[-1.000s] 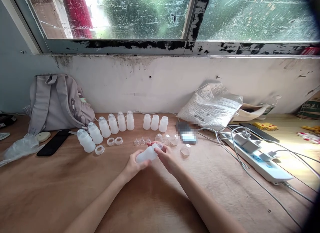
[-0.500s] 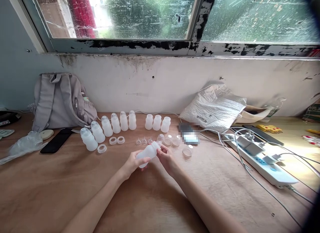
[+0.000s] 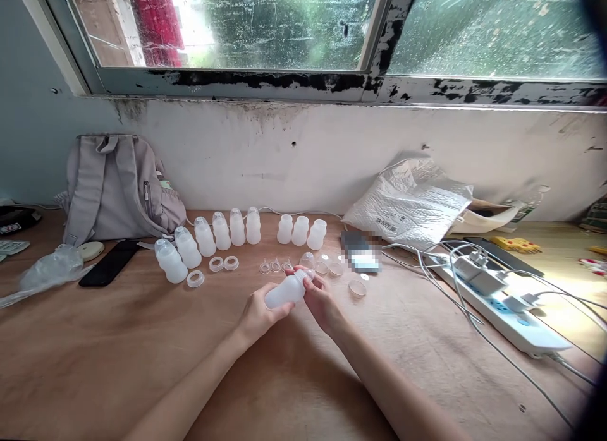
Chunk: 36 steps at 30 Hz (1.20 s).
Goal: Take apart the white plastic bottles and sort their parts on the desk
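My left hand (image 3: 258, 313) is wrapped round the body of a white plastic bottle (image 3: 284, 293), held tilted over the wooden table (image 3: 118, 352). My right hand (image 3: 322, 299) pinches the bottle's neck end, its fingers closed around the top. Behind my hands a curved row of capped bottles (image 3: 203, 239) runs to the left, and three uncapped bottles (image 3: 301, 231) stand together. White rings (image 3: 216, 264), small clear nipples (image 3: 275, 265) and clear caps (image 3: 356, 287) lie loose on the table close to my hands.
A grey backpack (image 3: 118, 188) leans on the wall at the left, with a black phone (image 3: 108, 266) and a crumpled clear bag (image 3: 47, 270) in front. At the right lie a white plastic bag (image 3: 408, 204) and a power strip (image 3: 502, 308) with tangled cables.
My view has shifted slightly. Both hands keep hold of the bottle and have turned it a little; the right fingers stay at its neck.
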{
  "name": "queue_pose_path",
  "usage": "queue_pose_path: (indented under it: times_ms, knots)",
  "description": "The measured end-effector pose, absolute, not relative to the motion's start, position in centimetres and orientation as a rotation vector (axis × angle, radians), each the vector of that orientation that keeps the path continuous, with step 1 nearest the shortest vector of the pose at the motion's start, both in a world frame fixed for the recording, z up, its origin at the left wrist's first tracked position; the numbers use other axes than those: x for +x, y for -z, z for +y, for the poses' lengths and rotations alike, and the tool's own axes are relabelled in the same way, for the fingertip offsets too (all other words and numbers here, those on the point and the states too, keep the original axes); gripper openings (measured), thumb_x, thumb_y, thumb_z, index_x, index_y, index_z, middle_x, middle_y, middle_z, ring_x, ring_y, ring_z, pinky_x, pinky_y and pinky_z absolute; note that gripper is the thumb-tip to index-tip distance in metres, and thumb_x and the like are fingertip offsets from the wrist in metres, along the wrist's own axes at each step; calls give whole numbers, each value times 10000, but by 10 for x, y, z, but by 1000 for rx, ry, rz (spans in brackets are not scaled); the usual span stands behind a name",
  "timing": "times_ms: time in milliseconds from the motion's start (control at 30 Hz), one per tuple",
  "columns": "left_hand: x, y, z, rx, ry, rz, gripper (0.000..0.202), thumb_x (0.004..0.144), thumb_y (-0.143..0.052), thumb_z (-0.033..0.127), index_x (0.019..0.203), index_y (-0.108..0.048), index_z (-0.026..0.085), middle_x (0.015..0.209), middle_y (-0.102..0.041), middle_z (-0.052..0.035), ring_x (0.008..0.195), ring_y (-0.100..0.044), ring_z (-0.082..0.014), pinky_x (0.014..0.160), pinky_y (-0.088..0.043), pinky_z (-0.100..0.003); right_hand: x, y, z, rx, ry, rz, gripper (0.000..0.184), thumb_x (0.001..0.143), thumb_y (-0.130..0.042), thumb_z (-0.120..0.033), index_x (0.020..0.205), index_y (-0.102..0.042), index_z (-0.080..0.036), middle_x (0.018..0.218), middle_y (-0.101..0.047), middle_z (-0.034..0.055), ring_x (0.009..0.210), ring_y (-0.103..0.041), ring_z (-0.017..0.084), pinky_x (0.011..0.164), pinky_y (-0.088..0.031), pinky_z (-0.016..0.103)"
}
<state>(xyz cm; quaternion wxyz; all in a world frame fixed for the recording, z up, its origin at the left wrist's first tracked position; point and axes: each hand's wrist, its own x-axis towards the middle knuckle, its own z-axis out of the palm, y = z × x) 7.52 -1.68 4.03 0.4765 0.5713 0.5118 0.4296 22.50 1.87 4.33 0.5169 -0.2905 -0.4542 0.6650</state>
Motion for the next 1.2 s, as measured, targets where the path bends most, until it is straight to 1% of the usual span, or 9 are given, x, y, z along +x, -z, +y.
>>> queue_pose_path:
  times_ms: [300,400,500,567,667,800,967,1067,1200]
  knots:
    - [73,-35,-15,1862,-1258,1433,346,665,-611,369,968,-536,220,911,-602,-45,792,-561,-202,715,-416,-278,232,-48,23,-759,-1456,-1393,362,741,-570,-396,1062,-553,-230,1079,-586,61,1004,-499,244,862,-365,372]
    - [67,-33,-12,1930,-1287,1464,374,678,-606,366,1011,-515,219,974,-591,-56,868,-554,-212,757,-411,-284,245,-54,29,-917,-1060,-1620,265,757,-553,-373,997,-591,-266,1049,-593,39,1017,-479,239,893,-325,383]
    - [62,-29,-10,2051,-1238,1472,380,703,-585,366,1044,-504,221,1004,-581,-64,903,-547,-217,781,-408,-294,262,-55,40,-1117,-556,-1635,173,772,-517,-371,837,-627,-254,895,-622,53,937,-490,241,869,-315,388]
    - [60,-26,-9,2137,-1192,1457,386,713,-575,369,1061,-498,223,1001,-582,-69,899,-550,-221,779,-413,-304,273,-52,48,-1266,-304,-1566,206,783,-480,-368,763,-621,-219,813,-622,72,888,-489,241,834,-324,384]
    - [58,-22,-7,2242,-1146,1450,392,725,-560,379,1076,-486,219,990,-586,-71,885,-558,-219,760,-427,-306,289,-45,61,-1502,-93,-1422,249,770,-448,-356,720,-617,-181,818,-630,93,924,-467,264,843,-286,418]
    - [56,-17,-5,2368,-1148,1440,388,736,-548,374,1084,-472,219,979,-593,-62,887,-561,-212,755,-438,-304,296,-36,72,-1609,-291,-1280,259,715,-482,-391,710,-617,-169,830,-640,101,898,-498,273,791,-320,407]
    - [52,-11,0,2454,-1159,1504,405,719,-562,363,1085,-465,219,977,-592,-46,878,-567,-201,736,-464,-302,287,-29,74,-1319,-760,-1167,263,656,-541,-409,721,-610,-163,807,-651,76,790,-565,214,692,-391,304]
    - [48,-9,3,2458,-1158,1561,409,707,-573,362,1077,-470,221,966,-592,-40,862,-573,-192,719,-474,-292,285,-30,72,-1325,-764,-1238,239,664,-521,-383,717,-613,-168,796,-647,64,775,-562,205,680,-396,298]
    - [43,-9,6,2468,-1129,1603,428,700,-580,361,1089,-465,225,964,-590,-34,870,-573,-190,726,-475,-289,291,-36,70,-1569,-544,-1522,204,649,-529,-354,720,-615,-184,799,-614,57,750,-544,200,685,-390,317]
